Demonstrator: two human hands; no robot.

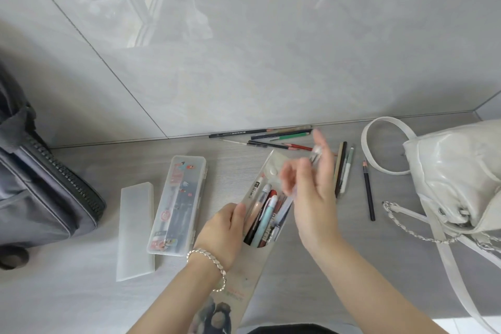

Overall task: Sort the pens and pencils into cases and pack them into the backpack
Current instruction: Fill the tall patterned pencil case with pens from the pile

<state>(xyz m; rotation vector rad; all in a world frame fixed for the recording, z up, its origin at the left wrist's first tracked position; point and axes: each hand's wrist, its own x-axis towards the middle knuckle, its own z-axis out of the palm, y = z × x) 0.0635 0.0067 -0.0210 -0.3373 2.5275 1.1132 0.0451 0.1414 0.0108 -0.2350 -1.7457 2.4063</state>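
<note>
My left hand (pixel 224 230) grips the open case (pixel 267 168), my blurred right hand (pixel 311 195) I cannot read; two more lie at nine o'clock, frosted case (pixel 135 230) and clear case (pixel 177 206); one white bag (pixel 455 173) at three.

Bare tabletop (pixel 374 249) opens between the pouch (pixel 252 266) and the white bag (pixel 455 176); loose pencils (pixel 271 134) line the wall (pixel 271 49), the grey backpack (pixel 40 192) blocks left

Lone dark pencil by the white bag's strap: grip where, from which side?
Pinch the dark pencil mid-shaft from above, fingers closing left-right across it. It lies flat, alone, running near-to-far; its far tip is close to the strap of the white bag, so the middle looks freest.
</note>
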